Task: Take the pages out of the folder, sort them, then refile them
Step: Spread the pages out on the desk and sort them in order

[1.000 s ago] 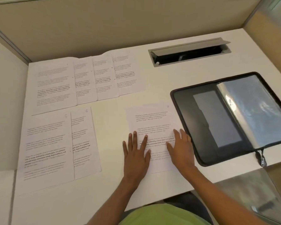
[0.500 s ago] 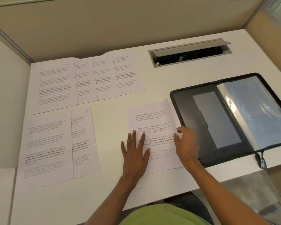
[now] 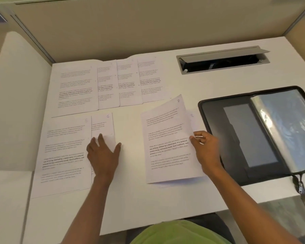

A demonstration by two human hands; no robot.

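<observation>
A single view, from a wide-angle camera worn on the person's head, facing forward and steeply down onto the white worktop (image 3: pixel 148 205) from close above its near edge. It takes in the worktop from the left edge across to the open folder (image 3: pixel 217 117) by the right edge, and reaches the partition (image 3: pixel 148 29) behind the far edge. No second view overlaps it

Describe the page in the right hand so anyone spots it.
Find the open black folder at the right of the desk. Just left of it, the right hand pinches one sheet by its edge. Only this sheet is lifted and tilted, marked 7 top right.
</observation>
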